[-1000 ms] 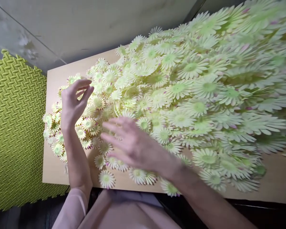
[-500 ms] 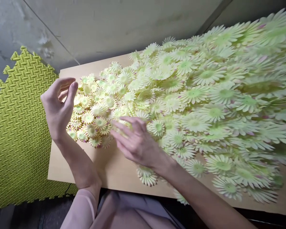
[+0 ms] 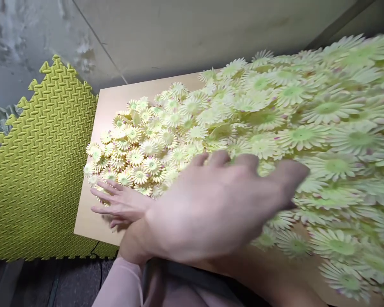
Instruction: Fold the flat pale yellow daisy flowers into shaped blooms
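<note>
My left hand (image 3: 217,204) reaches rightward above the flower heads, back up and blurred by motion. Its fingers bend away from me, so whether they hold anything is hidden. Beneath its wrist crosses my right arm, and my right hand (image 3: 123,204) comes out on the left. The right fingers are spread and point left, at the near edge of a heap of small artificial daisy heads (image 3: 136,157). Pale yellow-green petals with purple tips mark these flowers. Larger daisy heads (image 3: 302,134) cover the right side, and the left hand partly hides some.
The flowers lie on a light wooden tabletop (image 3: 109,106). A yellow-green foam mat (image 3: 48,170) with interlocking edges stands at its left end. Behind the table is a grey wall (image 3: 195,34). A dark cable (image 3: 100,268) hangs below the near left edge.
My left hand has swung from the left end across to the right, over my right arm. My right hand has moved left along the near edge with fingers spread. The view has shifted somewhat left.
</note>
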The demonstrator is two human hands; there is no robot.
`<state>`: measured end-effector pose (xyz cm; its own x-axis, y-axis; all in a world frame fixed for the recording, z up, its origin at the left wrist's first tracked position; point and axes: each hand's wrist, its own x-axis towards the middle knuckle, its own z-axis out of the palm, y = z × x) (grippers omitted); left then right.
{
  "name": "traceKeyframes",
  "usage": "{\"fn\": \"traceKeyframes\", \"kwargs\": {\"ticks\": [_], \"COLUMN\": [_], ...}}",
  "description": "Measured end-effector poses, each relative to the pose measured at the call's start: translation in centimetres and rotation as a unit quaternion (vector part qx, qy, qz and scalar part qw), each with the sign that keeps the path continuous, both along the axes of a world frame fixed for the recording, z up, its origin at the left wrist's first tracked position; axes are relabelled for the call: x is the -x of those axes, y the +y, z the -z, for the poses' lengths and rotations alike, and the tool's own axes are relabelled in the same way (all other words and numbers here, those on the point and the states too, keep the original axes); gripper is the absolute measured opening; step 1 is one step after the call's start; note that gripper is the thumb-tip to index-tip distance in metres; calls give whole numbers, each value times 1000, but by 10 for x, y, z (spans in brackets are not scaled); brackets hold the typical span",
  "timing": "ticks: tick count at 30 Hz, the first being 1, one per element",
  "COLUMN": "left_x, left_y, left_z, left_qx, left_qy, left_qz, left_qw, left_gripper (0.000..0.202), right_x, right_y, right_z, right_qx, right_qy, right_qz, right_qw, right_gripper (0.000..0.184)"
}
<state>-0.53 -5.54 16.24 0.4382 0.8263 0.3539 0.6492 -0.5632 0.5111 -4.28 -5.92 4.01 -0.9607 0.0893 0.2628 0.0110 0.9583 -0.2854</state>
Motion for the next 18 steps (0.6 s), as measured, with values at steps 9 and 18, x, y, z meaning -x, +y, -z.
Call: {"fn": "traceKeyframes", "kwargs": {"ticks": [9, 18], "left_x": [-3, 10], "left_y": [2, 6], "left_z": [-5, 1], "left_qx": [92, 79], "left_qy": [250, 244], "left_qz": [26, -22], "left_qw": [963, 966], "left_gripper": [21, 28], "right_x": [8, 2], "right_y": [15, 17], "right_z": [9, 30], "right_qx": [-51, -32], "right_qy": [-28, 125], "right_qz": [-57, 49], "right_qw": [997, 990], "right_gripper": [31, 26]}}
